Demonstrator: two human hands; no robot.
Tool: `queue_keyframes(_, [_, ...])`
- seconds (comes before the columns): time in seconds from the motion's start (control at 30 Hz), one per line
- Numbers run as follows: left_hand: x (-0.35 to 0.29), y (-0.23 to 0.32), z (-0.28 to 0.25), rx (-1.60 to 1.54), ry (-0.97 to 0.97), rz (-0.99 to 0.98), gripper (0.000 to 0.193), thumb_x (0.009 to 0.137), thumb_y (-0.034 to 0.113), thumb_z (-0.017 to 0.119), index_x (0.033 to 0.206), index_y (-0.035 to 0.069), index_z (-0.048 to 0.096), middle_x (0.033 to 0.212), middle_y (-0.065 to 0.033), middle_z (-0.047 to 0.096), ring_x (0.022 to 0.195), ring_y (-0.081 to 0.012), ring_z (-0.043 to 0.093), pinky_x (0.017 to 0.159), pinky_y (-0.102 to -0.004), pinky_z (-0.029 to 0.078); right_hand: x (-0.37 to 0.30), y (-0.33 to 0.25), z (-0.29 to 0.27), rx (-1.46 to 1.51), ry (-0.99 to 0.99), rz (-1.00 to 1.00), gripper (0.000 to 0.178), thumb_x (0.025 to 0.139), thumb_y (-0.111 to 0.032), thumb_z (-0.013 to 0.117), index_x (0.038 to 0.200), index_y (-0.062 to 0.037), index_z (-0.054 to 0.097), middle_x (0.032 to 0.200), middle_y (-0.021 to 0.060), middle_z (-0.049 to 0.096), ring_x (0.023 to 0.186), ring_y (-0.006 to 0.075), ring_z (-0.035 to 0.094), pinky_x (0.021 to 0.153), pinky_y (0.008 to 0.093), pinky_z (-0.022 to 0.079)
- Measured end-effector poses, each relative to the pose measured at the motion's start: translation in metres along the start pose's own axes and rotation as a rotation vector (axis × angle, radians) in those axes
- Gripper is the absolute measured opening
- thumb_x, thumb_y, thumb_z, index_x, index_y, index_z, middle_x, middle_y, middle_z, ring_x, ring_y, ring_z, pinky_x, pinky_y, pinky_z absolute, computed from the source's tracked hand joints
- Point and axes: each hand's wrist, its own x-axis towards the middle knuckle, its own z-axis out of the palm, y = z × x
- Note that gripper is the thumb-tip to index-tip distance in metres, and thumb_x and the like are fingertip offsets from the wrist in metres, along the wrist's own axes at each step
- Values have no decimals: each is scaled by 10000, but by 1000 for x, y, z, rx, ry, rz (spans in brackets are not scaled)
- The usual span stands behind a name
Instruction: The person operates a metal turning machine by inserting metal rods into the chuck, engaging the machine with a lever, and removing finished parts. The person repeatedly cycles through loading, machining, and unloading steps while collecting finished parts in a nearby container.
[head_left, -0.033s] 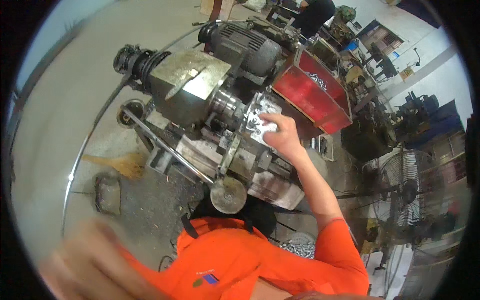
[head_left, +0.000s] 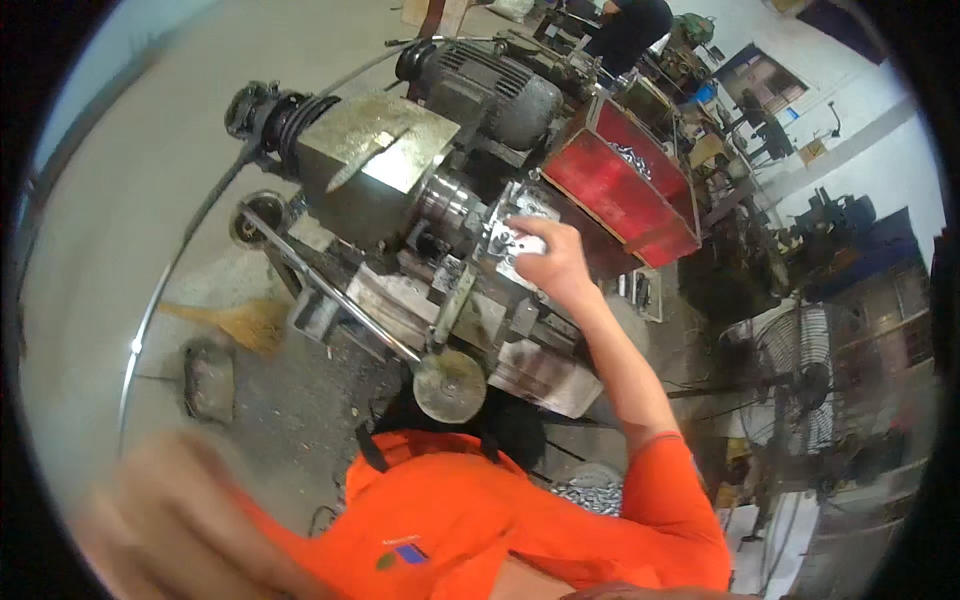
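Note:
My right hand [head_left: 557, 258] reaches over the lathe carriage. Its index finger and thumb are apart at a silvery metal plate [head_left: 508, 262] with small dark fittings or holes, and the other fingers curl underneath. I see nothing clearly held; whether the fingertips touch the plate is hard to make out. Just left of it is the round, shiny spindle chuck [head_left: 447, 203], which comes out of the boxy headstock [head_left: 365, 165]. At the lower left, close to the camera, my left hand [head_left: 175, 520] is smeared by motion, and its fingers cannot be read.
Behind the carriage sits a red bin [head_left: 620, 185] with small metal parts inside. A ribbed motor [head_left: 490, 95] stands at the back. A long lever [head_left: 340, 295] and a round disc [head_left: 450, 387] project towards me. A fan [head_left: 800, 370] is on the right; a broom [head_left: 235, 325] lies left.
My right hand has shifted slightly left over the metal plate. The whole view has moved a little. My left hand stays blurred at the lower left.

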Motion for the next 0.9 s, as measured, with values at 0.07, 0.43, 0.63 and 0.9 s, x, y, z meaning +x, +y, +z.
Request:
queue_keyframes(0.07, [-3,-2,-8,134,-16,-130,311,871,167,539,1180,131,538,767,-61,654,630,-179,631,627,-322,536,23,7,12,-89,-28,-123,389,566,-180,604,926,-39,649,905,159,618,864,328,580,775,378,462])
queue_keyframes(0.43, [-325,65,-128,1620,616,-2015,487,860,443,522,1106,28,590,900,-197,622,871,-353,593,780,-439,462,74,11,72,-253,-345,90,227,530,-174,630,690,-19,674,741,211,639,752,344,643,708,391,525])
queue_keyframes(0.63, [-308,16,-55,1808,810,-1871,512,771,529,589,878,33,653,820,-168,651,781,-354,628,687,-443,476,70,4,57,-167,-372,157,234,535,-149,617,708,0,669,744,201,643,742,339,647,695,384,524])
queue_keyframes(0.9, [-294,-26,12,1929,894,-1736,399,714,416,628,778,22,637,739,-197,630,717,-384,615,649,-475,473,67,11,64,-234,-280,125,215,511,-144,601,656,6,648,684,212,624,690,354,637,646,400,525])
